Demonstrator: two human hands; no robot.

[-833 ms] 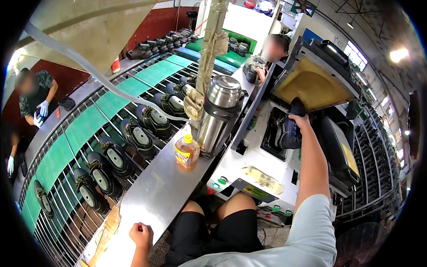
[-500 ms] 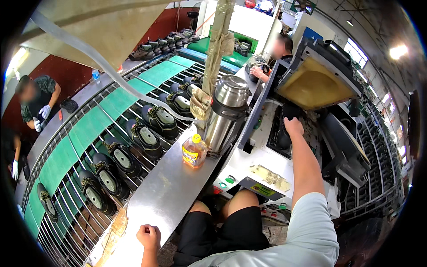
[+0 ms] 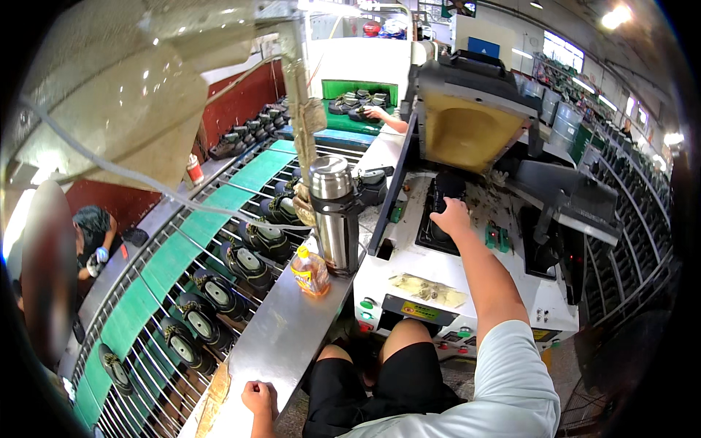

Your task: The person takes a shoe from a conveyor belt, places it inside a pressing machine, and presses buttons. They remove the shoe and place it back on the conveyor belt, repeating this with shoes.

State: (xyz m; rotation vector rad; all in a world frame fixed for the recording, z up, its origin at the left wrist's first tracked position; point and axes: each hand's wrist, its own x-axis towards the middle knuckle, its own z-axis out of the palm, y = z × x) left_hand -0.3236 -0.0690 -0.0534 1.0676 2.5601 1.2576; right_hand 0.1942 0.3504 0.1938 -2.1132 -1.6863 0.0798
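My right hand [image 3: 454, 217] reaches forward over the white machine [image 3: 478, 281], its fingers closed on a dark shoe [image 3: 447, 188] that sits in a black recessed bed. The raised lid [image 3: 473, 128], with a yellowish pad inside, stands above and behind that hand. My left hand [image 3: 258, 396] rests on the near end of the metal tabletop [image 3: 274, 350], fingers curled in and nothing visible in them. A bottle of amber liquid with a yellow cap [image 3: 312, 274] and a steel thermos [image 3: 336, 226] stand farther along the tabletop.
Several shoes [image 3: 217, 293] lie soles outward on the bar rack [image 3: 150, 358] to the left, beside a green strip [image 3: 169, 248]. A wrapped post [image 3: 298, 102] and a pale hose [image 3: 146, 182] cross overhead. A co-worker's hand [image 3: 376, 113] touches shoes at the back; another person [image 3: 93, 233] is far left.
The view has swung, so the machine's front and right side show more. My right hand stays at the shoe, and my left stays curled on the tabletop. The co-worker's hand now reaches toward the back shoes.
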